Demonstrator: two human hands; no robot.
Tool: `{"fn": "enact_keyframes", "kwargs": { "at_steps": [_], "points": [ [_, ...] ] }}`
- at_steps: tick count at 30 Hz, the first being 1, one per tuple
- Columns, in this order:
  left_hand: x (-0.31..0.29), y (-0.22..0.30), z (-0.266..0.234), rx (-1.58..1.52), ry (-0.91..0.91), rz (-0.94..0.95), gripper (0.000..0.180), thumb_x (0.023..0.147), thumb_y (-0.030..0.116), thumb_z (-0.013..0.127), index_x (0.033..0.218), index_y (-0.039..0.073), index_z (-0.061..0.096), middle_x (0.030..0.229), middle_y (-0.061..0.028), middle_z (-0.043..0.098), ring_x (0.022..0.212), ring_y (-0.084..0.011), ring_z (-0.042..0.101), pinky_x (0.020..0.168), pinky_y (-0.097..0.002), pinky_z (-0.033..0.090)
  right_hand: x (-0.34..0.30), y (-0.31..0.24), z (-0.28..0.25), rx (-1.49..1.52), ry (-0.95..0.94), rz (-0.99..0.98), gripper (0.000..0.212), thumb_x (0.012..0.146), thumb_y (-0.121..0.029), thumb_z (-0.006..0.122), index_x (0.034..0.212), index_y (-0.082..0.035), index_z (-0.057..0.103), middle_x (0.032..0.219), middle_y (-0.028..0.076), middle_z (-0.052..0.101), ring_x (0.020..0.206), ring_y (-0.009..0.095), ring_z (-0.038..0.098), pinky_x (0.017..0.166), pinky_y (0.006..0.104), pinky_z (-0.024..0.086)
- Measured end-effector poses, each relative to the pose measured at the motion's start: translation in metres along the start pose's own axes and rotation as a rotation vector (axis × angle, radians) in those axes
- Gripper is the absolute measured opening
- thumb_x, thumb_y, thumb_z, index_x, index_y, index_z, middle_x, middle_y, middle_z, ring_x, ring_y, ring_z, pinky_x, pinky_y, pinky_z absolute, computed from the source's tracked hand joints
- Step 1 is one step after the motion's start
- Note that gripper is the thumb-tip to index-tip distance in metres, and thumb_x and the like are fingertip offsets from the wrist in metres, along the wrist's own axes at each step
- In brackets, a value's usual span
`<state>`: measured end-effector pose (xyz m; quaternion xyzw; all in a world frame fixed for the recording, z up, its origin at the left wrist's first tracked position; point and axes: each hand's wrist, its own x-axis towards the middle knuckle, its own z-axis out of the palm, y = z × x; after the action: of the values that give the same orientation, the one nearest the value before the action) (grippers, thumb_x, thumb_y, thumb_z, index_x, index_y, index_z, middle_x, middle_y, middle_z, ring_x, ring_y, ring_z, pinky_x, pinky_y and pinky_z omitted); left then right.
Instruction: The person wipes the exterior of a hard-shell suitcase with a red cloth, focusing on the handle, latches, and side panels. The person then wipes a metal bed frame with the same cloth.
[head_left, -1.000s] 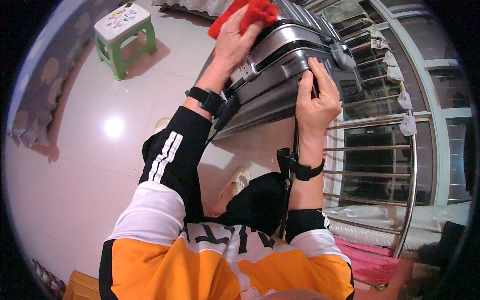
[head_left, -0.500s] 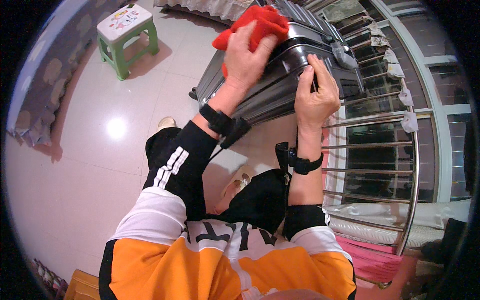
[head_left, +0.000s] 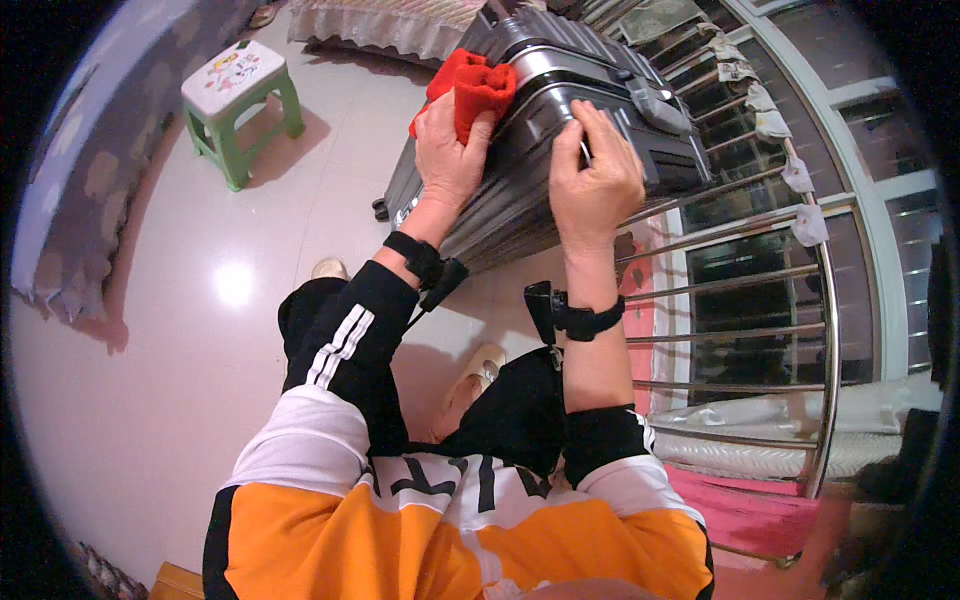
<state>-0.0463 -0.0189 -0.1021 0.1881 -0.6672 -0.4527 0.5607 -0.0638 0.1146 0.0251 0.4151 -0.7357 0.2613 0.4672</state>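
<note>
1. The left hand (head_left: 450, 158) has its fingers and thumb closed around a bunched red cloth (head_left: 484, 92), over the left part of the suitcase (head_left: 520, 165).
2. The right hand (head_left: 598, 190) is at the suitcase's near upper corner, fingers together, thumb bent toward them; whether it pinches anything, I cannot tell.
3. The dark grey, ribbed suitcase is just beyond both hands.
4. Right of the suitcase is a metal rack (head_left: 831, 360).
5. Well left of the suitcase stands a green-legged stool (head_left: 232, 85).
</note>
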Motion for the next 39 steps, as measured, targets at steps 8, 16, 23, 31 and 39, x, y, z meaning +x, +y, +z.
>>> {"fn": "enact_keyframes", "kwargs": {
  "at_steps": [8,16,23,31,39],
  "points": [
    [0.008,-0.002,-0.008,-0.107,-0.099,-0.053,0.051,0.098,0.040,0.067,0.140,0.012,0.060,0.131,-0.0142,0.065,0.122,-0.0352,0.059,0.107,-0.0443,0.043,0.002,0.022,-0.053,0.084,-0.413,-0.116,0.082,0.083,-0.047,0.080,0.149,-0.008,0.051,0.149,0.018,0.055,0.136,0.034,0.054,0.115,0.0529,0.036],
    [0.009,-0.006,-0.005,-0.168,-0.146,-0.115,0.053,0.098,0.041,0.067,0.141,0.009,0.059,0.129,-0.0160,0.065,0.120,-0.0349,0.061,0.105,-0.0440,0.045,-0.018,0.065,-0.064,0.002,-0.453,-0.077,0.104,0.061,-0.039,0.094,0.150,-0.010,0.048,0.149,0.010,0.054,0.142,0.033,0.046,0.118,0.0509,0.031],
    [0.019,-0.010,-0.003,-0.205,-0.178,-0.159,0.054,0.100,0.043,0.065,0.141,0.009,0.059,0.128,-0.0165,0.065,0.119,-0.0351,0.060,0.104,-0.0436,0.045,-0.024,0.049,-0.060,-0.045,-0.394,-0.075,0.099,0.073,-0.075,0.074,0.148,-0.014,0.050,0.146,0.010,0.054,0.141,0.030,0.045,0.117,0.0547,0.025],
    [0.016,-0.032,0.000,-0.271,-0.223,-0.339,0.055,0.100,0.045,0.061,0.143,0.011,0.058,0.124,-0.0171,0.069,0.115,-0.0355,0.065,0.100,-0.0432,0.048,-0.038,0.015,-0.038,-0.172,-0.207,-0.003,0.090,0.082,-0.078,0.065,0.144,-0.013,0.054,0.138,0.008,0.057,0.136,0.029,0.047,0.115,0.0530,0.025],
    [0.027,0.000,-0.017,-0.369,-0.257,-0.479,0.043,0.100,0.037,0.064,0.130,0.006,0.065,0.113,-0.0116,0.074,0.103,-0.0241,0.069,0.094,-0.0374,0.051,-0.043,-0.006,-0.035,-0.224,-0.141,0.004,0.078,0.090,-0.074,0.059,0.139,-0.014,0.060,0.133,0.006,0.060,0.130,0.024,0.050,0.111,0.0496,0.026]
  ]
}}
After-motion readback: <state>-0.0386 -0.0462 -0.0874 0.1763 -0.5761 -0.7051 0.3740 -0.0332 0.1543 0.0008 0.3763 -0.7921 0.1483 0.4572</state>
